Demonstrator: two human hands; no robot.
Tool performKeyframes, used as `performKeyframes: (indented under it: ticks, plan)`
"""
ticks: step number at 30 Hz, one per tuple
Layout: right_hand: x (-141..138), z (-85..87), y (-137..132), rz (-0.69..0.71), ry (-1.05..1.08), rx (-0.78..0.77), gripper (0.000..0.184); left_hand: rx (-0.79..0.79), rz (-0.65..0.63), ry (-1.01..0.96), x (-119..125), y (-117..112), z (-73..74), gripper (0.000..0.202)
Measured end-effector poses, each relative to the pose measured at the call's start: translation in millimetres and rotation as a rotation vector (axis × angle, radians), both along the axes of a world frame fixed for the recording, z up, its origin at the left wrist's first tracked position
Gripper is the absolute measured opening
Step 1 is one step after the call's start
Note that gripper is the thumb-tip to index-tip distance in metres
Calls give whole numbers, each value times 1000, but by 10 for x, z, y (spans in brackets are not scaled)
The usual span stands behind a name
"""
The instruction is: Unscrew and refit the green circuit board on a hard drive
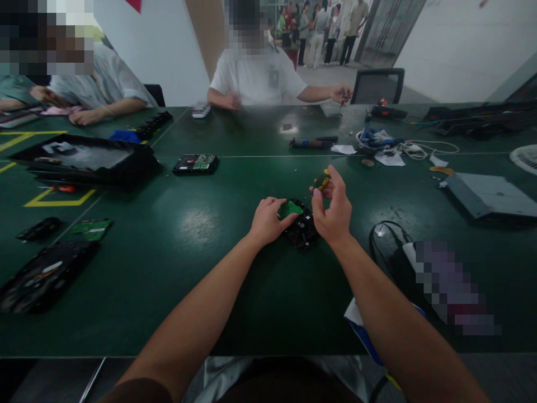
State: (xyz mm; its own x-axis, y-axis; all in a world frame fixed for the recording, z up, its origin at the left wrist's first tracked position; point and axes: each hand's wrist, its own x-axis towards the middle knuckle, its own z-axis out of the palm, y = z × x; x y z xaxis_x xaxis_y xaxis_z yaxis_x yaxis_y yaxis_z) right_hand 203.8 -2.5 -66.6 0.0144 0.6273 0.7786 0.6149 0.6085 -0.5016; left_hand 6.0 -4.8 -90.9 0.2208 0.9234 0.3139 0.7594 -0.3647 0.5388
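A black hard drive (302, 230) with a green circuit board (288, 209) on top lies on the dark green table (188, 263) in front of me. My left hand (268, 219) rests on its left side, fingers curled over the green board. My right hand (333, 210) is closed round a small screwdriver with a yellow and black handle (322, 180), held upright above the drive's right edge.
Another drive with a green board (196, 163) lies further left. A black tray (84, 159) and loose parts (44, 274) sit at the left. Cables (394, 144) and a grey metal case (490, 196) lie at the right. A person in white (260, 75) sits opposite; another person's arm (104, 109) rests at far left.
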Motion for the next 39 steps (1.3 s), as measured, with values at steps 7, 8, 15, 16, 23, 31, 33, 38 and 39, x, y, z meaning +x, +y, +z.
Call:
performKeyframes:
  ticks: [7, 8, 15, 16, 23, 31, 33, 38, 39]
  plan:
    - [12, -8, 10, -41, -7, 17, 64, -2, -1, 1, -3, 13, -13, 58]
    - [9, -5, 7, -30, -4, 10, 64, -3, 0, 1, -2, 13, -13, 58]
    - [-13, 4, 4, -43, 3, -3, 68, -3, -3, -3, -3, 7, -10, 59]
    - [-11, 3, 7, -46, -2, -2, 69, -2, -4, -3, -4, 7, -10, 59]
    - [17, 22, 2, -56, -71, 33, 67, -3, -3, 5, -5, 6, -12, 57]
    - [3, 33, -9, -4, -65, -15, 68, -18, -10, 2, -9, -10, 34, 56]
    - [14, 29, -3, -10, -69, -17, 68, -14, -11, -1, -10, -12, 36, 56]
    - [27, 20, 7, -36, -63, -21, 66, -4, -9, 4, -9, 1, 12, 58]
    - [25, 18, 7, -35, -62, -17, 66, -5, -8, 6, -8, 4, 8, 58]
